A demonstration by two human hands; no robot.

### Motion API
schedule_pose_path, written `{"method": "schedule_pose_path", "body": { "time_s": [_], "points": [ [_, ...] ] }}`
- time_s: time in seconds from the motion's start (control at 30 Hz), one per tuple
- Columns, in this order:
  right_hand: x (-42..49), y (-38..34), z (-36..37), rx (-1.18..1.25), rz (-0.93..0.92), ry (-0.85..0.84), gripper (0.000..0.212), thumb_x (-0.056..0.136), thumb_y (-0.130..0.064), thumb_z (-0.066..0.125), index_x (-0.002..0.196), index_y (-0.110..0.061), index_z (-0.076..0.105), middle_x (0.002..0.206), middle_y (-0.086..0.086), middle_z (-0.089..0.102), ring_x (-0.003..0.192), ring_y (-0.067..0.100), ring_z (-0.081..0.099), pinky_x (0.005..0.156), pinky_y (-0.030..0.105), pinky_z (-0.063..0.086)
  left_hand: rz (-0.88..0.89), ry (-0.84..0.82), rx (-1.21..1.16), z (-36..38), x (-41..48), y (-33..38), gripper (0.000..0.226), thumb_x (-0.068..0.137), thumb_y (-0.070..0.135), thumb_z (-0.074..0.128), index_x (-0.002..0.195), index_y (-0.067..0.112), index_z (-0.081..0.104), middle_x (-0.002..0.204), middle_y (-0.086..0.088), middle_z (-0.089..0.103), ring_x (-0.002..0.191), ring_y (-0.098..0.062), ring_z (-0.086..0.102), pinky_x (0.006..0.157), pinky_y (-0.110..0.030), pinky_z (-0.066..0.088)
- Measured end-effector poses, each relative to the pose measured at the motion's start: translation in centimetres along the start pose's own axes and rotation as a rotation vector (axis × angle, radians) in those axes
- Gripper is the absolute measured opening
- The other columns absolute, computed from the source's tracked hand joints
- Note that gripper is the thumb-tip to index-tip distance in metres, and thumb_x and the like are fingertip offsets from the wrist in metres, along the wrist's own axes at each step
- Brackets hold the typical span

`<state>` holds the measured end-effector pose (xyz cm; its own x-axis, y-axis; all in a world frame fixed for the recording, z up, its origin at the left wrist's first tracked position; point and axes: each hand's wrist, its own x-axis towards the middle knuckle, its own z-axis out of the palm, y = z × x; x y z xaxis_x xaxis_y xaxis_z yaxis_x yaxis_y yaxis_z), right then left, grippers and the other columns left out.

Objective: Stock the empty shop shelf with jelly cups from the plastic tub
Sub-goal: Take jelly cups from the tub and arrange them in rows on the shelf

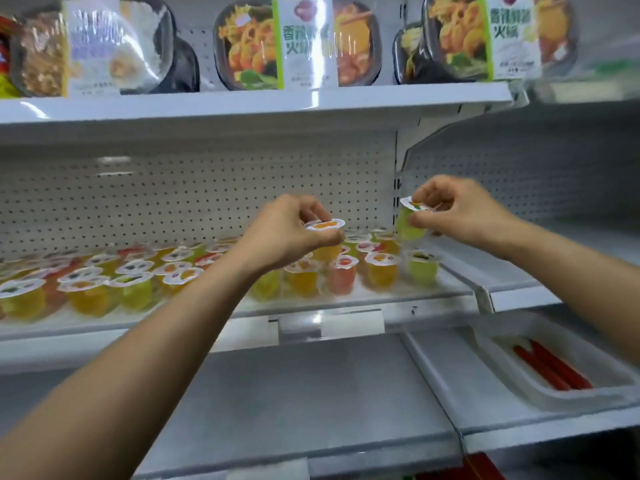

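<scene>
These jelly cups [381, 270] look light, with thin, springy plastic walls and a peel-off foil lid. We judge they will dent or burst their seal if squeezed hard, and the smooth sides may slip. The safest hold seems a gentle pinch across the wall just under the stiffer rim, never on the lid itself. Our left hand [287, 233] does much that: its fingers curl round an orange cup [325, 239], thumb on the near wall. The cup is upright, lid on top, just above the rows already standing on the shelf [346, 301]. Our right hand [460, 209] pinches a green cup [410, 225] by its upper wall and rim. This cup is a little tilted and hangs above the shelf's right end, near the upright [396, 181]. Neither hand has any spare opening; each is closed narrowly on its one cup. We see no tub here; a tray [519, 393] on the lower right shelf holds only red sticks [550, 365].
</scene>
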<state>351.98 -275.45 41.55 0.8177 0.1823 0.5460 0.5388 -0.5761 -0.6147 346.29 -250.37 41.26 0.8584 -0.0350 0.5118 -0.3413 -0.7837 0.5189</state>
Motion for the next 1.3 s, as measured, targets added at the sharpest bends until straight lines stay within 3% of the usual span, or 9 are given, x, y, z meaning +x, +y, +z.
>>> {"method": "schedule_pose_path", "body": {
  "time_s": [0.07,0.17,0.33,0.5,0.93,1.07,1.17,1.3],
  "points": [
    [2.4,1.2,0.0,-0.069,0.053,-0.030,0.025,0.077,-0.019,0.076,0.097,-0.017,0.062,0.095,0.006,0.063,0.089,0.026,0.064,0.082,0.048,0.056,0.019,-0.012,0.000,0.7,2.2,-0.3,0.024,0.074,0.044,0.079,0.088,0.026,0.070,0.079,0.011,0.067,0.066,-0.003,0.060,0.057,-0.021,0.046],
    [5.0,3.2,0.4,-0.148,0.126,-0.110,0.026,0.078,-0.019,0.073,0.098,-0.018,0.059,0.097,0.011,0.064,0.087,0.030,0.064,0.079,0.049,0.057,0.021,-0.016,-0.029,1.8,4.9,-1.0,0.026,0.073,0.045,0.080,0.087,0.027,0.070,0.081,0.010,0.069,0.068,-0.005,0.060,0.060,-0.023,0.046],
    [7.5,5.0,1.7,-0.215,0.259,-0.264,0.036,0.082,-0.020,0.074,0.114,-0.020,0.059,0.097,-0.003,0.056,0.086,0.021,0.061,0.074,0.033,0.058,0.048,-0.042,-0.026,3.4,7.7,-1.7,0.026,0.072,0.045,0.080,0.090,0.028,0.070,0.079,0.014,0.066,0.071,-0.003,0.061,0.059,-0.021,0.043],
    [8.8,5.3,2.8,-0.323,0.326,-0.344,0.039,0.078,-0.029,0.079,0.109,-0.012,0.062,0.101,0.005,0.061,0.082,0.020,0.065,0.068,0.028,0.059,0.064,-0.057,0.011,4.6,9.5,-1.5,0.029,0.072,0.048,0.078,0.093,0.030,0.069,0.092,0.011,0.067,0.082,-0.003,0.061,0.062,-0.022,0.043],
    [9.5,5.7,4.5,-0.417,0.430,-0.470,0.055,0.074,-0.038,0.082,0.113,-0.006,0.059,0.106,0.008,0.065,0.091,0.022,0.067,0.081,0.032,0.059,0.068,-0.074,0.018,6.2,10.4,-0.5,0.033,0.071,0.049,0.078,0.095,0.029,0.070,0.097,0.008,0.068,0.085,-0.007,0.060,0.070,-0.025,0.046],
    [9.0,5.6,3.8,-0.410,0.406,-0.458,0.049,0.079,-0.042,0.076,0.111,-0.008,0.059,0.107,0.008,0.065,0.095,0.022,0.065,0.083,0.033,0.057,0.061,-0.086,0.035,6.4,10.6,-0.1,0.036,0.071,0.052,0.078,0.098,0.029,0.068,0.100,0.009,0.066,0.089,-0.008,0.060,0.072,-0.027,0.047],
    [8.9,5.2,2.7,-0.357,0.263,-0.339,0.041,0.078,-0.039,0.078,0.109,-0.016,0.062,0.107,0.001,0.063,0.101,0.020,0.059,0.086,0.033,0.050,0.037,-0.083,0.039,6.5,11.1,0.4,0.037,0.070,0.053,0.078,0.094,0.028,0.065,0.095,0.009,0.065,0.085,-0.011,0.061,0.068,-0.029,0.048],
    [8.7,4.0,1.5,-0.057,0.078,-0.352,0.059,0.071,-0.029,0.084,0.123,-0.028,0.055,0.111,-0.001,0.063,0.101,0.013,0.061,0.092,0.030,0.051,0.021,-0.092,-0.023,6.9,12.1,1.4,0.040,0.069,0.053,0.079,0.089,0.024,0.059,0.088,0.003,0.066,0.079,-0.019,0.066,0.072,-0.040,0.055]
  ]
}}
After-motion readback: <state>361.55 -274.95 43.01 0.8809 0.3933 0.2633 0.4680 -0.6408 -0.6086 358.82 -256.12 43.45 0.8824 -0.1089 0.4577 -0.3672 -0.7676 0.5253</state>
